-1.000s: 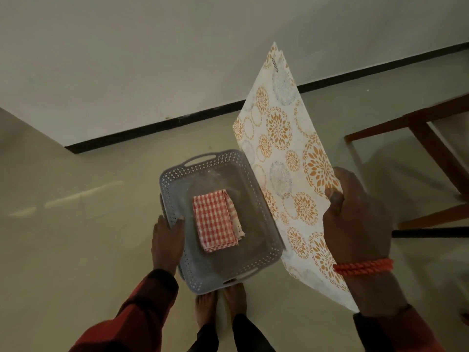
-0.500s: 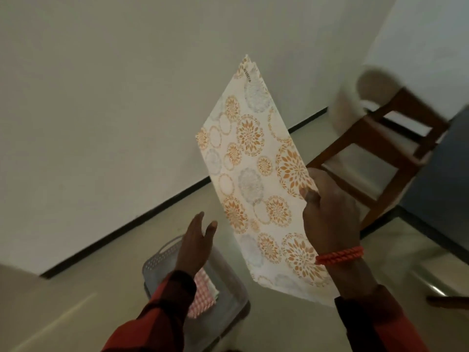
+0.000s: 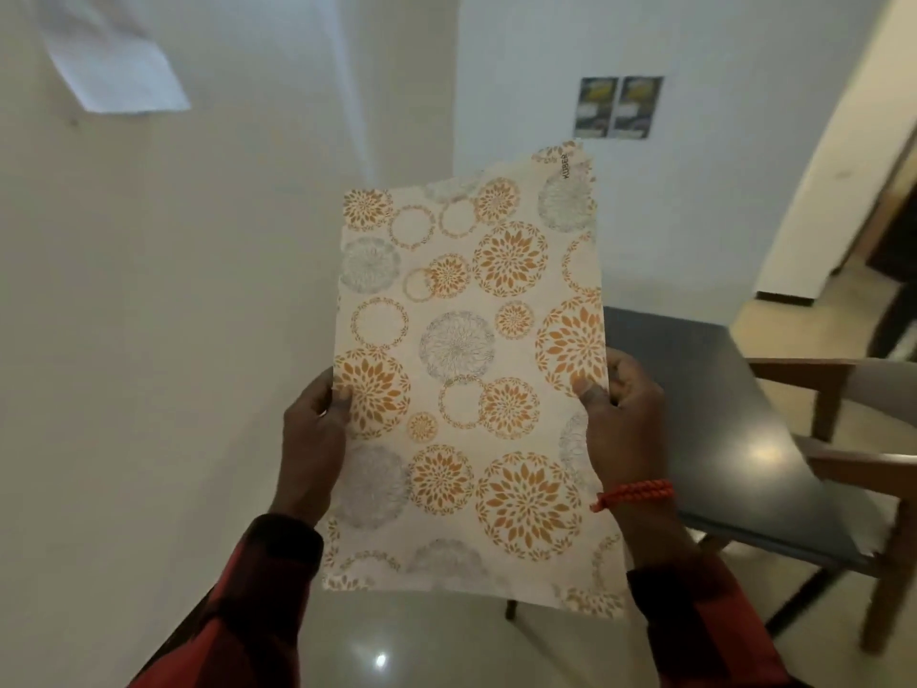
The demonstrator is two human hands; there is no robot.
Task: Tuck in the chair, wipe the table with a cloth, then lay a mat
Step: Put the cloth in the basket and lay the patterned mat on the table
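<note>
Mat (image 3: 466, 389) pinched at side edges by left hand (image 3: 310, 439) and right hand (image 3: 620, 419); to be lowered flat onto table (image 3: 719, 429) right of hands, edges squared.

Chair (image 3: 843, 439) beside table (image 3: 719, 414) (right side)

- Your mat (image 3: 466, 379): thin, stiff sheet, matt, printed orange and grey florals.
- Table (image 3: 719, 414): dark top, smooth, semi-gloss, catches a light spot.
- Chair (image 3: 833, 389): brown wood frame.
- Floor (image 3: 422, 643): glossy pale tile.
- Your bracelet (image 3: 635, 493): orange braided cord.
</note>
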